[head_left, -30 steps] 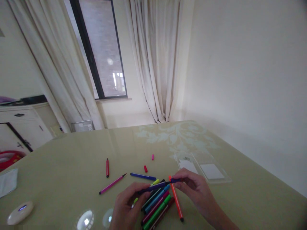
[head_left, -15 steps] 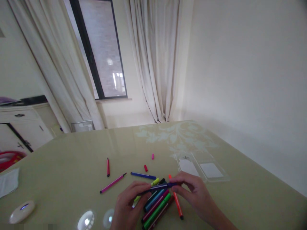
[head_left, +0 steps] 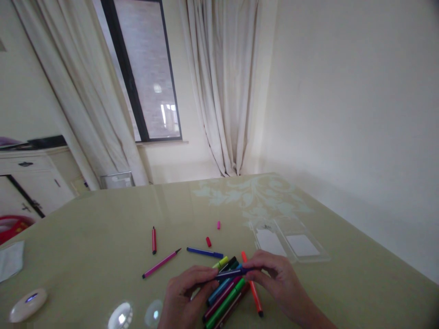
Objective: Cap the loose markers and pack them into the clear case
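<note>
A dark purple felt-tip pen [head_left: 228, 274] is held level between both hands. My left hand [head_left: 187, 292] pinches its barrel, and the fingers of my right hand [head_left: 276, 278] close on its capped end. Beneath it several markers lie side by side, among them a green marker [head_left: 226, 304], a teal-blue one and a yellow-green marker [head_left: 220, 262]. An orange marker [head_left: 254, 292] lies close to my right hand. Beyond the hands rests a capped blue marker [head_left: 205, 252]. Uncapped, a pink marker [head_left: 161, 264] and a red marker [head_left: 154, 241] lie to the left.
A red cap [head_left: 208, 241] and a pink cap [head_left: 218, 225] lie farther back on the table. An opened clear plastic case [head_left: 308, 256] is at the right. At the left are a white oval device [head_left: 28, 305] and a folded white cloth or paper [head_left: 12, 260].
Both hands and the purple pen have sunk slightly in view; the grip on it stays the same. The loose markers and caps have not been moved.
</note>
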The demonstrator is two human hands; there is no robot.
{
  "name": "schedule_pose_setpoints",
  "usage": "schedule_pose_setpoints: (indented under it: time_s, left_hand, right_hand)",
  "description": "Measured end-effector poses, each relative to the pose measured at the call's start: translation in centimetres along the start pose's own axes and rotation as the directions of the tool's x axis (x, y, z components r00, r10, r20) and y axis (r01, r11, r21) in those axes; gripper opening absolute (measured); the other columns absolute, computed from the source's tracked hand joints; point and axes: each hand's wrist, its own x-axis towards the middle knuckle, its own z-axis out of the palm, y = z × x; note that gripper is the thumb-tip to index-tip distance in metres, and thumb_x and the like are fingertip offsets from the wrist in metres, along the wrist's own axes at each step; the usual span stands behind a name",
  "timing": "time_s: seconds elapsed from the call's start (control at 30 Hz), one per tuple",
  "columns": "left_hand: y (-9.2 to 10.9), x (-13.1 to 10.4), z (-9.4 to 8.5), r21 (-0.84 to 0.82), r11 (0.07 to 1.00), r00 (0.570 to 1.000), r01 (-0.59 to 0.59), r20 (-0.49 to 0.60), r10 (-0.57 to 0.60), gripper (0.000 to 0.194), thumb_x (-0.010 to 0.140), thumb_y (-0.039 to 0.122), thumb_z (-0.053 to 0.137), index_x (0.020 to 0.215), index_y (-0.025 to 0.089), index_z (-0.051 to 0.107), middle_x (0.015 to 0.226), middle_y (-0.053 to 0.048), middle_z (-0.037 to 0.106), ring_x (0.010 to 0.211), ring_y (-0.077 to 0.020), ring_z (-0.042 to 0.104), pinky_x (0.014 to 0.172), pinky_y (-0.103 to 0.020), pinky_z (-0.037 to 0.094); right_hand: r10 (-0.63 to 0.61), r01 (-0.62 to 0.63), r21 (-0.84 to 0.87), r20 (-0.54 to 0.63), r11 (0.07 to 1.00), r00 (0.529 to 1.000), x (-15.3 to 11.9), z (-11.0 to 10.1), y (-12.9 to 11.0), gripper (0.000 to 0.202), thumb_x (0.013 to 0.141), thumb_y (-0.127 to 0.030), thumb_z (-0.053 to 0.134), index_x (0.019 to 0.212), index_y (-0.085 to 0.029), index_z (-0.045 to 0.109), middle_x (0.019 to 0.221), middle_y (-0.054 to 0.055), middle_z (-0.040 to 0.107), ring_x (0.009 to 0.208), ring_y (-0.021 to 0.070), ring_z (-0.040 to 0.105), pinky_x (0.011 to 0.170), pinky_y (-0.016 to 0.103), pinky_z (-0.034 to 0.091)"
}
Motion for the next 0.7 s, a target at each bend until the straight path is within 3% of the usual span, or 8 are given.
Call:
schedule_pose_setpoints:
  time_s: [0.23, 0.47, 0.57, 0.7]
  left_hand:
    - [-0.6, -0.5, 0.3, -0.037, 0.999, 0.999, 0.04, 0.0, -0.04, 0.017, 0.084, 0.042, 0.082, 0.094, 0.029, 0.086, 0.095, -0.008, 0.083, 0.086, -0.0254, 0.081, 0.077, -0.032, 0.068]
    - [-0.7, -0.2, 0.4, -0.002, 0.994, 0.994, 0.11, 0.015, -0.11, 0.026, 0.084, 0.049, 0.079, 0.091, 0.025, 0.085, 0.091, -0.009, 0.082, 0.084, -0.0254, 0.08, 0.077, -0.032, 0.067]
    - [-0.7, 0.3, -0.1, 0.155, 0.986, 0.996, 0.062, 0.058, -0.072, 0.019, 0.089, 0.04, 0.073, 0.1, 0.027, 0.083, 0.096, -0.008, 0.082, 0.089, -0.0246, 0.078, 0.082, -0.032, 0.065]
    - [-1.4, 1.1, -1.2, 0.337, 0.94, 0.998, -0.052, 0.055, 0.036, 0.018, 0.093, 0.031, 0.067, 0.104, 0.031, 0.082, 0.106, -0.007, 0.08, 0.1, -0.0261, 0.074, 0.092, -0.036, 0.061]
  right_hand:
    - [0.028, -0.028, 0.029, -0.011, 0.999, 1.0, -0.4, 0.3, 0.2, 0.023, 0.083, -0.05, 0.083, 0.091, -0.029, 0.086, 0.082, 0.007, 0.077, 0.078, 0.0241, 0.073, 0.073, 0.034, 0.058]
    - [0.058, -0.058, -0.03, -0.006, 0.998, 0.998, -0.3, 0.5, 1.0, 0.029, 0.083, -0.055, 0.081, 0.092, -0.028, 0.086, 0.083, 0.006, 0.077, 0.079, 0.025, 0.073, 0.072, 0.035, 0.058]
    - [0.072, -0.069, -0.146, 0.017, 0.987, 0.997, -0.3, 0.8, 1.7, 0.03, 0.087, -0.054, 0.077, 0.099, -0.028, 0.085, 0.09, 0.007, 0.079, 0.084, 0.0267, 0.074, 0.083, 0.039, 0.058]
    - [0.015, 0.013, -0.294, 0.093, 0.956, 0.996, -0.4, 1.6, 1.9, 0.034, 0.093, -0.049, 0.072, 0.121, -0.03, 0.079, 0.118, 0.009, 0.078, 0.114, 0.0314, 0.07, 0.107, 0.046, 0.049]
